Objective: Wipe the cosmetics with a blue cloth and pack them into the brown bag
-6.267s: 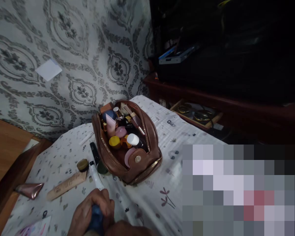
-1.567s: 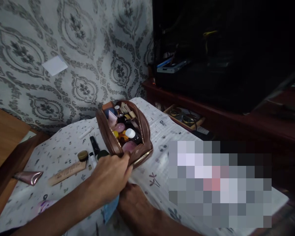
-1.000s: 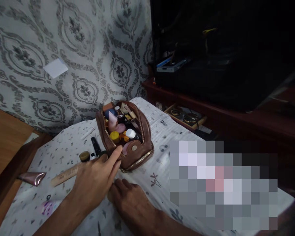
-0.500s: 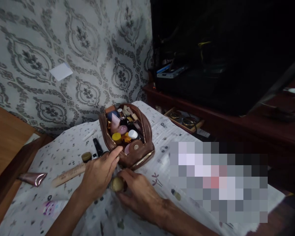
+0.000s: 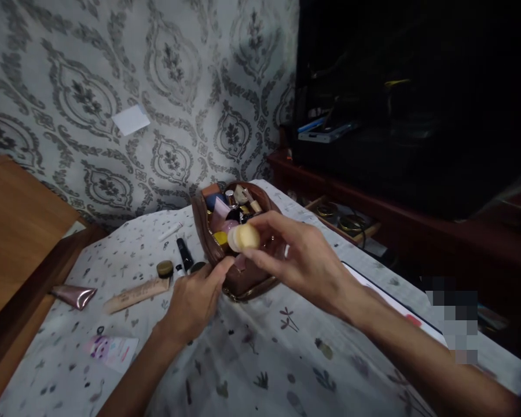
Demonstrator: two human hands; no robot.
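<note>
An open brown zip bag (image 5: 252,278) full of cosmetics stands on the patterned white cloth. Over its opening, my right hand (image 5: 304,260) holds a small round jar (image 5: 246,238) with a yellowish face between thumb and fingers. At the bag's near left edge is my left hand (image 5: 200,298), its thumb against the bag's side; whether it grips the bag is unclear. Left of it lie a beige tube (image 5: 136,294), an olive-lidded jar (image 5: 165,268) and a black tube (image 5: 183,253). Inside the bag a pink tube (image 5: 219,213) and a yellow cap (image 5: 221,238) show.
A metallic pink tube (image 5: 74,295), a white and purple tube (image 5: 115,352) and a thin white tube (image 5: 171,231) lie at the left. Behind the cloth's right side, an open drawer (image 5: 369,231) sits below a large black screen (image 5: 417,116).
My right hand has lifted the jar from the cloth up over the bag. The view has shifted, so the scene sits further right. My left hand stays by the bag's edge.
</note>
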